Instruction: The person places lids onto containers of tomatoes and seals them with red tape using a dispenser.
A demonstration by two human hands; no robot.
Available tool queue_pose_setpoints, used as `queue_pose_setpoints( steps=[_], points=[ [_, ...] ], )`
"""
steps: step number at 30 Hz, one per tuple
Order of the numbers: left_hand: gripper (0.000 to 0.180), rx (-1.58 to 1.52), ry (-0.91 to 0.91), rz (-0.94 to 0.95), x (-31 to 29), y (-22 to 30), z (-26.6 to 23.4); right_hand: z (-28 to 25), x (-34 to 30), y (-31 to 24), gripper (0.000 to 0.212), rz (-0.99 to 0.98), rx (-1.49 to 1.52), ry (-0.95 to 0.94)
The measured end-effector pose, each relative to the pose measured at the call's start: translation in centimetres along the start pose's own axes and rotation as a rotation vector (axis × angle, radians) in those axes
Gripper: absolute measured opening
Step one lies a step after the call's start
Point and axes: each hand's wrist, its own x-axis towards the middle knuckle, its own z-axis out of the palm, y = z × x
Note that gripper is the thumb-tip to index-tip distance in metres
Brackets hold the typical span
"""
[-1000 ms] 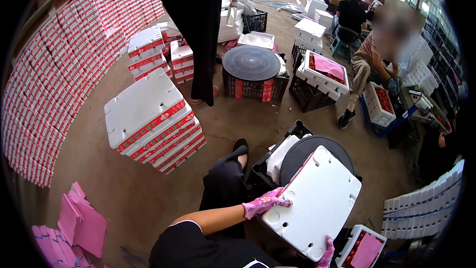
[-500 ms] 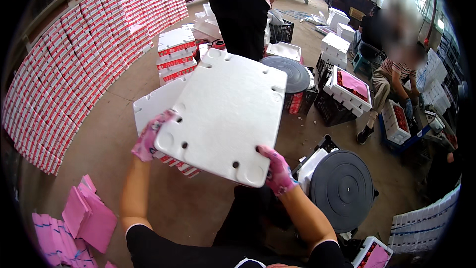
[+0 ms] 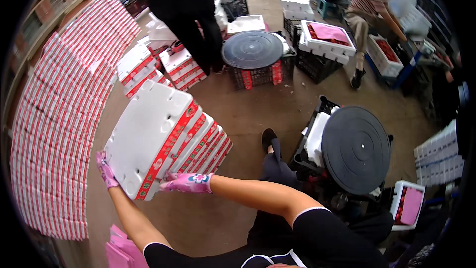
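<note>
A white foam box (image 3: 146,131) banded with red printed tape sits at the top of a stack of similar boxes (image 3: 210,141), left of centre. My left hand (image 3: 106,169), in a pink patterned glove, grips its near left corner. At the near right side, my right hand (image 3: 188,182) in a matching glove holds the box low on its taped edge, fingertips partly hidden against the foam. Whether the box rests fully on the stack or is still slightly raised, I cannot tell.
A wall of red-and-white boxes (image 3: 59,144) rises at left. Round dark lids (image 3: 356,150) cover crates at right and farther back. Pink sheets (image 3: 121,250) lie low left. A person in black trousers (image 3: 181,10) bends behind; another (image 3: 369,7) sits beside red fruit boxes (image 3: 328,34).
Both hands have carried the box left and down from in front of me onto the stack. My right hand has shifted from its corner to its taped side. The view has turned rightward.
</note>
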Motion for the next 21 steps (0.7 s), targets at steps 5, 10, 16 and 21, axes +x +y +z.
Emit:
queue_pose_setpoints(
  steps=[5, 10, 16, 21],
  points=[
    [0.05, 0.375, 0.165, 0.519, -11.7, 9.7, 13.6, -4.5, -14.5, 1.0, 0.055, -0.055, -0.283, 0.153],
    [0.046, -0.035, -0.284, 0.601, -33.8, 24.4, 23.0, -3.5, -34.7, 3.7, 0.039, -0.212, -0.492, 0.696],
    [0.043, -0.196, -1.357, 0.334, -54.9, 36.4, 30.6, 4.9, -65.7, 10.6, 0.037, -0.356, -0.061, 1.72],
    [0.055, -0.465, -2.084, 0.962, -79.6, 45.7, 37.4, 18.0, -83.8, 30.2, 0.047, 0.313, 0.016, 2.833]
  ],
)
